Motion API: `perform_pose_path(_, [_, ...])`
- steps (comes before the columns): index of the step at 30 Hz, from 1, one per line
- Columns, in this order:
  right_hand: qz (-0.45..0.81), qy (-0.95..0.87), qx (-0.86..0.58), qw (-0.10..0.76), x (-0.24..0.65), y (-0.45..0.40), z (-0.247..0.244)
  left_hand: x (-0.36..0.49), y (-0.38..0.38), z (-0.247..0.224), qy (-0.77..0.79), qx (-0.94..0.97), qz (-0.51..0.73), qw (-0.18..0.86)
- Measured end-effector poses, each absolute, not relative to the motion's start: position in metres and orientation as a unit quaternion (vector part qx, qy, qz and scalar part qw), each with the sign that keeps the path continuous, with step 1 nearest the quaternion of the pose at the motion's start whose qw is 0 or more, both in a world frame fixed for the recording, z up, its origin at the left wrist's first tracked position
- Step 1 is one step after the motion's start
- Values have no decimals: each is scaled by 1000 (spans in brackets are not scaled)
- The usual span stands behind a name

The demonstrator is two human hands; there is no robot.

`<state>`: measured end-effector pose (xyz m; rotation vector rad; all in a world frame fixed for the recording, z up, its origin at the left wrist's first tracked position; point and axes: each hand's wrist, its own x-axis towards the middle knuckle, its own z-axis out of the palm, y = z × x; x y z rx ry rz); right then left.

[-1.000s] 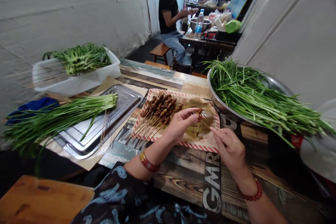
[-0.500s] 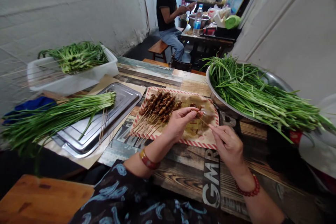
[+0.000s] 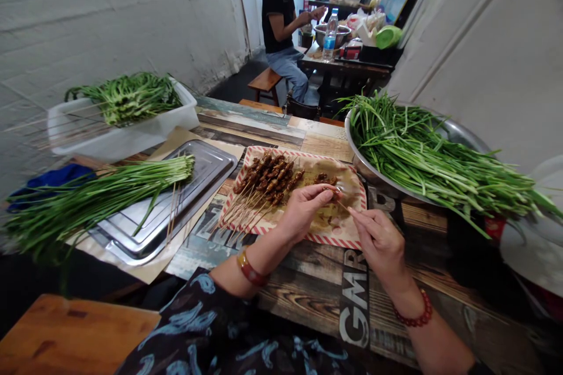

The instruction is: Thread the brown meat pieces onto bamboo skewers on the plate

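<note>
My left hand is closed, thumb and fingers pinched round a small brown food piece, mostly hidden by the fingertips. From it a thin wooden skewer runs down to the right, its other end gripped in the closed fingers of my right hand. Both hands are over a tray with a red-and-white striped rim. On the tray's left side lies a pile of skewered glossy brown pieces, sticks pointing towards me. A few loose brown pieces rest just beyond my left fingertips.
Left of the tray, green chives lie across a metal tray lid. Behind is a white plastic bin with skewered greens. A steel basin heaped with greens stands right. Farther off, a person sits near a table with a water bottle.
Hardly anything differs. Both hands keep their pinch on the piece and the skewer, and the right hand has shifted very slightly left. The whole view has moved a touch.
</note>
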<state>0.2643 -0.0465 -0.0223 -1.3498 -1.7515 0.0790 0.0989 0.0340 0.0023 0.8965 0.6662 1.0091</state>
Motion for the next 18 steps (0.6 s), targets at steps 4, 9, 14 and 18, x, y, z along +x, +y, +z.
perform_pose_path(4, [13, -711, -546, 443, 259, -45, -19, 105, 28, -2, 296, 428, 427, 740])
perform_pose_path(9, [-10, -710, -577, 403, 262, -46, -16, 100, 35, -1, 293, 391, 427, 761])
perform_pose_path(14, [-35, -704, -602, 375, 271, -48, -17, 89, 48, 5, 310, 337, 470, 755])
perform_pose_path(18, [-51, -722, -582, 371, 272, -47, -20, 89, 46, 5, 325, 358, 451, 750])
